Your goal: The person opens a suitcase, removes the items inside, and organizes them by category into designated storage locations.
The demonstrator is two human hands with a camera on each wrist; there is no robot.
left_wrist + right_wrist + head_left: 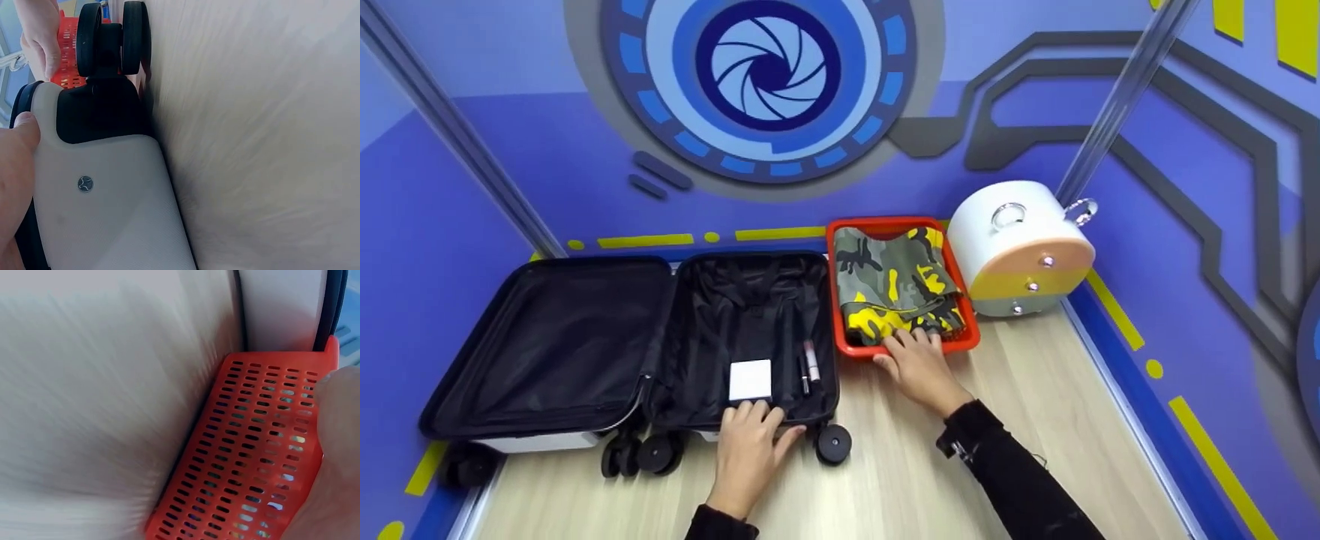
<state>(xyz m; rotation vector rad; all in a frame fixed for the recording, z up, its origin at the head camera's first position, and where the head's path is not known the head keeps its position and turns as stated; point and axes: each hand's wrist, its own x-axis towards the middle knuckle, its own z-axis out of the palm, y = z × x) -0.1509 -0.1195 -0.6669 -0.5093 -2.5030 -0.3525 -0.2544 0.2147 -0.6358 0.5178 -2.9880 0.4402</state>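
Note:
An open suitcase (757,315) with black lining lies flat on the floor. In its right half are a white square box (750,380), a pink-and-white tube (811,361) and a thin dark stick (804,375). My left hand (750,442) rests on that half's near edge, fingers over the rim beside the box; its thumb (27,130) lies on the rim. My right hand (922,371) rests over the near rim of a red basket (247,444), fingertips touching a folded camouflage cloth (885,262) in grey, black and yellow. Those fingertips are partly hidden among the folds.
Right of the basket stands a white rounded drawer box (997,217) with a coloured front and ring handles. Black suitcase wheels (834,445) stick out toward me. Blue printed walls (825,199) enclose the wood-look floor (1035,375) at the back and sides.

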